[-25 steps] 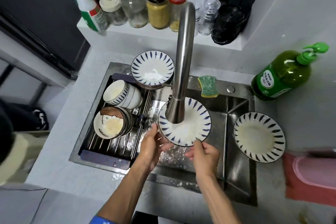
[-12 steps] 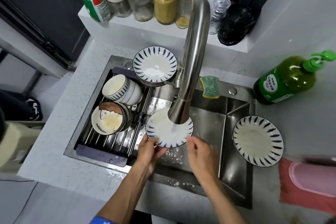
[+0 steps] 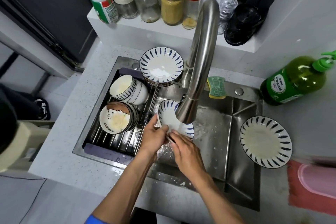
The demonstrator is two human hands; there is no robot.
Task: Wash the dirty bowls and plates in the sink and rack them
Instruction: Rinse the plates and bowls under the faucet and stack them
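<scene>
The plate (image 3: 171, 120) under wash now sits tilted steeply under the tap (image 3: 198, 71), its face turned up and left, whereas a second ago it lay nearly flat and open to view below the spout. It has also shifted left and nearer the rack (image 3: 116, 138). The left hand (image 3: 154, 138) grips the plate's near-left rim, fingers curled around the edge. The right hand (image 3: 185, 149) has come in from the near edge and now lies against the plate's near rim, fingers pressed together on the surface (rubbing or gripping, I cannot tell which). Water splashes on the sink (image 3: 214, 132) floor below both hands.

Judgement: rinsing of this plate is in hand, and the tilt suggests the back or rim is being worked, or water is being shed before racking.

Racked so far: a plate stack (image 3: 161, 68) at the far end of the rack, striped bowls (image 3: 127, 90) on their side, and patterned bowls (image 3: 118, 118) nearer. The bowls show pale residue inside (possibly suds).

Outstanding: one plate (image 3: 265, 142) rests on the sink's right edge, well apart from the hands, with a dull film across its face. A sponge (image 3: 216, 87) lies on the far sink ledge, and a soap bottle (image 3: 294, 82) lies on the bench at right; neither is in use.
</scene>
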